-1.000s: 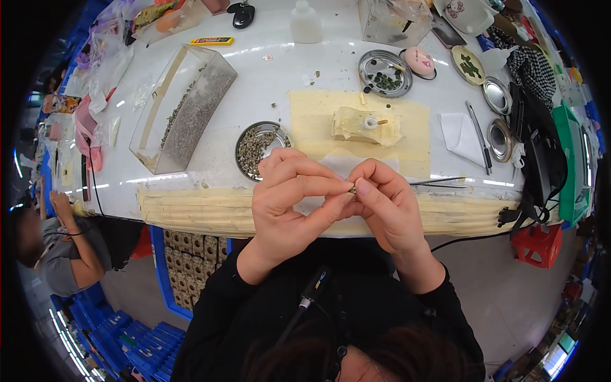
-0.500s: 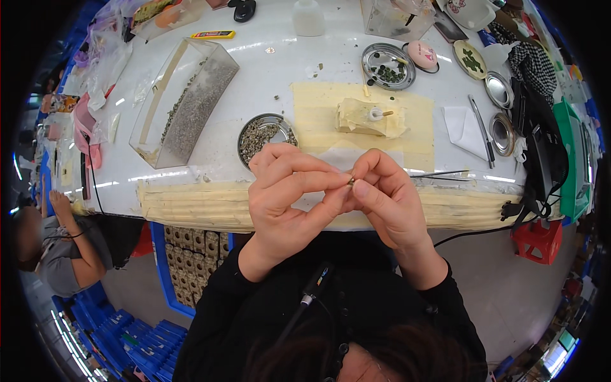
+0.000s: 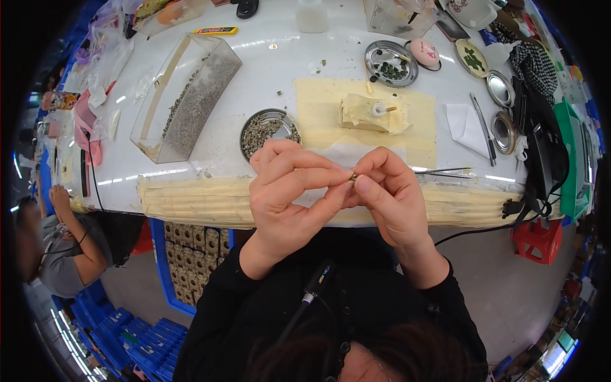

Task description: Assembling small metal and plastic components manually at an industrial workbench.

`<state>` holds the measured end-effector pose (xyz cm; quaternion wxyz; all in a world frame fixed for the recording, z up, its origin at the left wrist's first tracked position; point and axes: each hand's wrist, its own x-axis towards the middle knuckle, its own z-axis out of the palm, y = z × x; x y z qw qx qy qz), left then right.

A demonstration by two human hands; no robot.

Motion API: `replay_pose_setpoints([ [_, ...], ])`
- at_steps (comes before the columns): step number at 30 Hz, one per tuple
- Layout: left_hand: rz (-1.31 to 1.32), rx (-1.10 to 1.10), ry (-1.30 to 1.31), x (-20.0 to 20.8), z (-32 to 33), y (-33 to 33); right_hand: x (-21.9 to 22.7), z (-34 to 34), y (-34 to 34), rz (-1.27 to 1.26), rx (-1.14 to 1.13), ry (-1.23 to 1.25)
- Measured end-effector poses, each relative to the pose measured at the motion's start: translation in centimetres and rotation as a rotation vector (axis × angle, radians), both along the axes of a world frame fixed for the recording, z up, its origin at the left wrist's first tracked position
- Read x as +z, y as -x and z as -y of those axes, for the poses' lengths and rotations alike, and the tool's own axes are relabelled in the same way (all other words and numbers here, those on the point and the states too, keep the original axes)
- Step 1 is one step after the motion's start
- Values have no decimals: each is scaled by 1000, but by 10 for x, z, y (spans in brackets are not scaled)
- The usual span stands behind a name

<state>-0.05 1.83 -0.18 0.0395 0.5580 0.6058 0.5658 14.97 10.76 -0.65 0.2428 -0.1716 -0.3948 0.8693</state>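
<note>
We see the left hand [image 3: 283,197] and right hand [image 3: 400,202] meeting tip to tip, thumbs and forefingers pinching a small piece [image 3: 354,177] between them, above the near table edge; left's other fingers fan out, some of right's are hidden. Piece is tiny, greenish-brown, mostly covered, so we can't tell its exact shape. Main risk, we judge: it slips. Hold is fingertip-only, so uneven pressure or a small twist could flick it out. It could land on the white sheet [image 3: 349,151], or drop past the taped edge [image 3: 191,198] toward the lap or floor. If it bounces into the round metal dish [image 3: 284,129] beside the left hand, we'd struggle to pick it out of the similar bits there. A careless elbow or wrist could also nudge the thin dark tool [image 3: 445,172] right of the hands. Versus half a second ago: the pinch stays nearly identical, the dish and yellowish block [image 3: 366,114] sit slightly higher and further right in view, probably a head shift.
</note>
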Motion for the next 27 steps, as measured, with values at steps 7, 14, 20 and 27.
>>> replay_pose_setpoints([
  [7,104,-90,11,-4,4,3,0,-2,1,-40,82,178],
  [14,-131,69,28,3,7,0,2,8,1,68,-93,-267],
  [20,-12,-36,25,-1,11,6,2,2,3,4,94,96],
  [27,-167,62,27,7,16,5,3,13,5,171,-108,-477],
])
